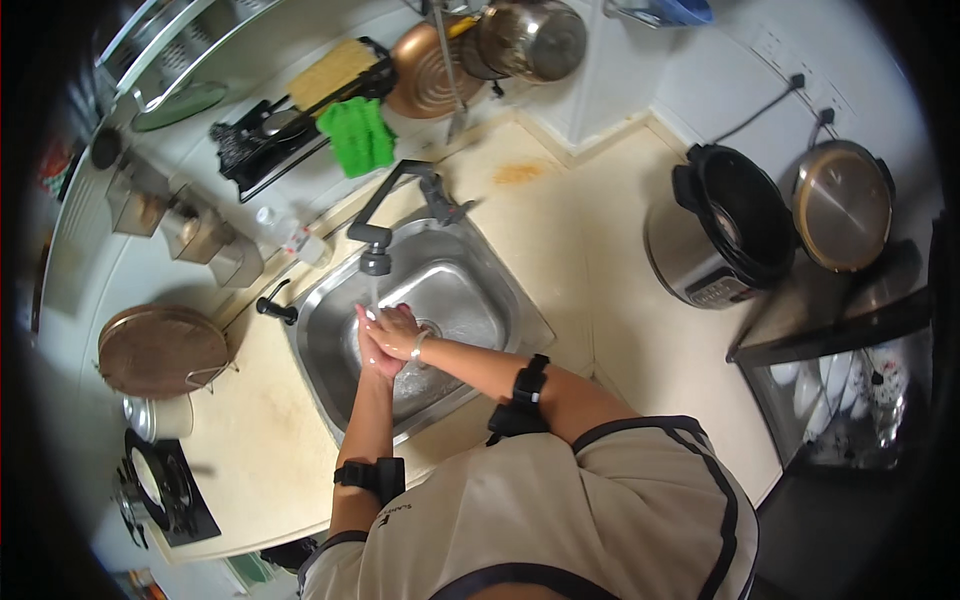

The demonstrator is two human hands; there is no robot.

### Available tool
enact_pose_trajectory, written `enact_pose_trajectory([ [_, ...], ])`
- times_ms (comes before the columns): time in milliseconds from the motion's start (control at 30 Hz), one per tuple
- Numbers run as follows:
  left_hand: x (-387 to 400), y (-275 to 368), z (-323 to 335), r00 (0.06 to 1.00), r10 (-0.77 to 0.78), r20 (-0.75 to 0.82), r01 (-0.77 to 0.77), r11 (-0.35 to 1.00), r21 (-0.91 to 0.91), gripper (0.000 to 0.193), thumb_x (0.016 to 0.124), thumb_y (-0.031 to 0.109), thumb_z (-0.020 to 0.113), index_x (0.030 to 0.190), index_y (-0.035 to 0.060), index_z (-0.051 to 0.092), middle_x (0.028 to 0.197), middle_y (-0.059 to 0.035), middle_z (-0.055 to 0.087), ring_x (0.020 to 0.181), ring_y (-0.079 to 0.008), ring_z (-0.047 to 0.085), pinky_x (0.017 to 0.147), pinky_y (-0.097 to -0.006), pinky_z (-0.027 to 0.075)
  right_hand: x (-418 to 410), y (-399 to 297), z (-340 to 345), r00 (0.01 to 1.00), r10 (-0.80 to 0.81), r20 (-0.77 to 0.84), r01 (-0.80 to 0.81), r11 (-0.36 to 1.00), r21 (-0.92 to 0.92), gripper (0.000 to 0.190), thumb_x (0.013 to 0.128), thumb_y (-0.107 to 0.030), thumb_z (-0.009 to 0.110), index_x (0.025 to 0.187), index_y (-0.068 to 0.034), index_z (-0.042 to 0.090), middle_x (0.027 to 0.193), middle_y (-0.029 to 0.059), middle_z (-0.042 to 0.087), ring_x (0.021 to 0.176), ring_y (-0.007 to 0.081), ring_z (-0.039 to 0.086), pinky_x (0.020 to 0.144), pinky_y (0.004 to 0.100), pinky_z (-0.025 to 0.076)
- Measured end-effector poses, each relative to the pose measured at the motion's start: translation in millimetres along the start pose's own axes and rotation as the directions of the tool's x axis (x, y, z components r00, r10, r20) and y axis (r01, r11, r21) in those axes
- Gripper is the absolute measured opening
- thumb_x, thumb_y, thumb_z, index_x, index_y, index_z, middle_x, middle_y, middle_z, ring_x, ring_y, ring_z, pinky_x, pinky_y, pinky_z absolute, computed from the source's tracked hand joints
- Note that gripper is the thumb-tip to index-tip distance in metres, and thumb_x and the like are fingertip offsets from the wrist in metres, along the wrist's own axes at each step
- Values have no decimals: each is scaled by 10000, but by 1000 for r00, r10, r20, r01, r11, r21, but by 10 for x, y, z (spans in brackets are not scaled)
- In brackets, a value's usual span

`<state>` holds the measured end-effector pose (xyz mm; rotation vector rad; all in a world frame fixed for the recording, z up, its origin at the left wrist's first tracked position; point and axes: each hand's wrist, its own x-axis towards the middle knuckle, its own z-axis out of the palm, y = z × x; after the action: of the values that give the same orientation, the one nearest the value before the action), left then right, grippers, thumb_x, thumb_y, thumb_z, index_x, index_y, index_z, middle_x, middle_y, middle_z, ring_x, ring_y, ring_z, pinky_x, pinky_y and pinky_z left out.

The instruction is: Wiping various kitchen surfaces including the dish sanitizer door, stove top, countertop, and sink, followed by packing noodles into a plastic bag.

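Observation:
Over the stainless steel sink point(420, 247), my left hand point(381, 362) and my right hand point(391, 331) are pressed together under the dark faucet point(375, 261). A thin stream of water point(373, 289) runs onto them. My right hand lies across the left palm, with a bracelet point(418, 346) at its wrist. Neither hand holds an object that I can see. Much of my left hand is covered, so its fingers are hard to make out. Behind the hands, the sink drain point(430, 328) is partly hidden.
A black dispenser pump point(277, 301) and a plastic bottle point(296, 238) stand left of the sink. A green cloth point(358, 137) hangs behind it. To the right is an electric pressure cooker point(712, 232) with its lid raised. Round boards point(161, 352) lean at the left.

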<state>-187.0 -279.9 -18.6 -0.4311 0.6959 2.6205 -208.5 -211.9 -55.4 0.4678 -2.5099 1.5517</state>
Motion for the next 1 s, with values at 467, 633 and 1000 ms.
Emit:
enact_pose_trajectory([
  [467, 18, 127, -199, 996, -14, -91, 15, 1000, 13, 211, 849, 241, 597, 752, 68, 524, 709, -27, 561, 570, -82, 506, 404, -158, 385, 864, 280, -1213, 859, 457, -231, -444, 890, 107, 634, 798, -168, 530, 1305, 96, 257, 1324, 269, 347, 1233, 365, 352, 1033, 374, 297],
  [633, 23, 33, 301, 941, 111, -319, -94, 993, 68, 295, 852, 326, 571, 712, 73, 511, 717, -61, 573, 668, -176, 570, 535, -254, 552, 948, 370, -1265, 842, 377, -387, -403, 915, 13, 647, 793, -178, 562, 1315, 73, 273, 1229, 260, 460, 1138, 354, 464, 969, 386, 365],
  [1000, 251, 270, -440, 998, -41, -41, 42, 999, 34, 284, 888, 335, 528, 973, 66, 556, 831, -27, 578, 534, -89, 450, 287, -163, 283, 1262, 387, -1310, 875, 463, -144, -455, 887, 82, 869, 804, -273, 552, 1351, 119, 2, 1429, 297, 48, 1350, 359, 93, 1108, 339, 123],
])
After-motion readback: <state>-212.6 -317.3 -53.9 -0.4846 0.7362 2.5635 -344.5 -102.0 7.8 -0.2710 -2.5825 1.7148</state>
